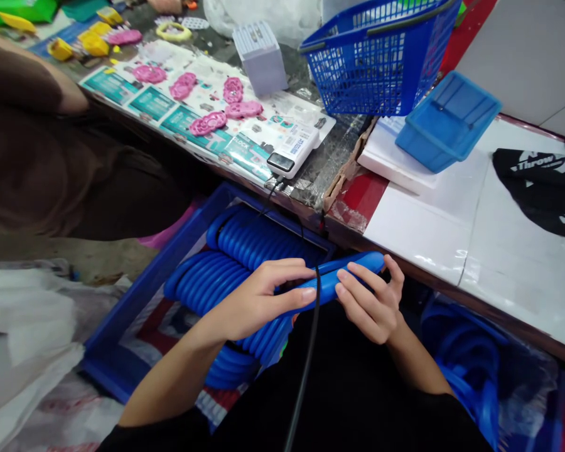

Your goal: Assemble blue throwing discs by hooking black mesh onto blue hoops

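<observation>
Both hands clamped on blue ring (328, 285): L hand (258, 296) pinching near end, R hand (374, 304) w/ fingers wrapped on the other. Ring's up in front of torso, by the tabletop (343, 145) edge; near edge-on, can't tell if 1 or 2 pcs. Main risk IMO: black cable (306, 369) crosses it right by L fingertips, so turning or lowering it could snag. Can't tell if it's the lead off the power bank (294, 154); if so, a tug might drag that off the edge. Also smooth-looking plastic, so a loose grip = drop, poss. into stacked rings (245, 238) in crate (127, 317).
</observation>
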Demonstrator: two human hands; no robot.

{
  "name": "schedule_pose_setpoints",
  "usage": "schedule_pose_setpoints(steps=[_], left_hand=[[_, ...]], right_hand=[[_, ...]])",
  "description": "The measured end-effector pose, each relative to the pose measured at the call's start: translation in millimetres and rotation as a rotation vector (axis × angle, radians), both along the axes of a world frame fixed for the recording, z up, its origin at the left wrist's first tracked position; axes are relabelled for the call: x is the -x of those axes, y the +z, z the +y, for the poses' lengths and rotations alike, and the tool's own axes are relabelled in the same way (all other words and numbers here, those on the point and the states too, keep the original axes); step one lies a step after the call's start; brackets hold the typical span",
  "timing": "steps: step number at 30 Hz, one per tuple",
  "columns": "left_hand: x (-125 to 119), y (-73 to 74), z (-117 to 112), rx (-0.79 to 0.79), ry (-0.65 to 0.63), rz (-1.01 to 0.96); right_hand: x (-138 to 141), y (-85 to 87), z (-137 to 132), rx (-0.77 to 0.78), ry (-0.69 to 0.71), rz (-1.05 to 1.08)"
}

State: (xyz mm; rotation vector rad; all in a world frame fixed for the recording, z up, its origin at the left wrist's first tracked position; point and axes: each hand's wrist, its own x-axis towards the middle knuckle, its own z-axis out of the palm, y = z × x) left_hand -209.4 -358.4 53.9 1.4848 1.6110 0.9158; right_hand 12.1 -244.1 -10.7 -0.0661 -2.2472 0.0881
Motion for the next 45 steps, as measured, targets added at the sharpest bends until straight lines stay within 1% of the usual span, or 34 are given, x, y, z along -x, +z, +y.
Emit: schedule_pose_setpoints(steps=[2,4,6,8,11,13,15,16,18,20,22,24,26,27,28,29,30,32,33,35,37,39,42,45], left_hand=[[1.1,1.3,0.3,-0.024,-0.038,0.039],[2.3,2.4,-1.0,-0.057,-0.066,0.093],[2.5,3.1,-4.2,-0.085,-0.084,0.146],[0.1,3.6,-8.6,-0.111,-0.115,0.206],[-9.3,3.8,-14.5,-0.213,-0.151,0.374],[-17.8,3.2,-17.3,-0.320,-0.112,0.540],[-25.4,1.5,-19.8,-0.398,-0.047,0.689],[-28.1,0.0,-21.5,-0.423,-0.020,0.738],[-30.9,-5.2,-26.5,-0.433,0.019,0.792],[-31.4,-14.8,-35.5,-0.394,0.056,0.816],[-31.6,-31.3,-51.2,-0.286,0.103,0.818],[-32.5,-56.2,-76.6,-0.133,0.173,0.786],[-33.6,-88.5,-114.4,0.019,0.280,0.721],[-33.8,-105.9,-138.2,0.095,0.370,0.690],[-33.6,-123.1,-165.0,0.172,0.487,0.656],[-32.9,-139.0,-193.9,0.259,0.635,0.618],[-31.7,-153.1,-223.7,0.366,0.820,0.587],[-27.8,-174.6,-280.2,0.601,1.225,0.527],[-24.9,-182.5,-304.1,0.720,1.382,0.493],[-17.3,-195.1,-339.2,0.848,1.526,0.477],[-7.7,-206.6,-357.3,0.934,1.604,0.475],[2.6,-218.7,-363.1,1.007,1.643,0.458],[16.2,-237.3,-361.9,1.088,1.631,0.417],[24.1,-254.9,-359.4,1.161,1.577,0.362]], right_hand=[[0.4,0.6,2.2,0.067,0.017,0.008],[0.7,4.5,6.2,0.171,0.067,-0.014],[0.4,13.1,11.4,0.288,0.124,-0.075],[-0.4,25.2,16.2,0.383,0.166,-0.156],[-1.0,41.9,19.0,0.468,0.170,-0.239],[-0.2,47.0,16.8,0.504,0.160,-0.251],[1.8,45.4,12.1,0.535,0.155,-0.227],[3.3,42.0,9.2,0.545,0.156,-0.207],[7.8,30.0,2.8,0.556,0.160,-0.167],[14.9,11.6,-4.7,0.560,0.173,-0.138],[24.8,-11.8,-14.9,0.571,0.204,-0.144],[36.4,-37.0,-29.2,0.577,0.244,-0.227],[47.6,-61.2,-46.5,0.544,0.283,-0.391],[52.2,-72.5,-55.3,0.514,0.310,-0.477],[56.0,-83.3,-63.5,0.482,0.342,-0.551],[58.8,-93.6,-70.7,0.454,0.376,-0.609],[60.7,-103.5,-76.5,0.433,0.409,-0.657],[62.3,-121.7,-83.4,0.404,0.463,-0.744],[62.5,-129.6,-84.8,0.390,0.485,-0.798],[62.3,-141.8,-84.6,0.353,0.515,-0.933],[62.7,-148.2,-82.9,0.309,0.522,-1.069],[64.2,-149.4,-81.9,0.278,0.510,-1.176],[68.3,-146.3,-83.0,0.261,0.489,-1.303],[72.9,-143.8,-85.1,0.268,0.446,-1.402]])
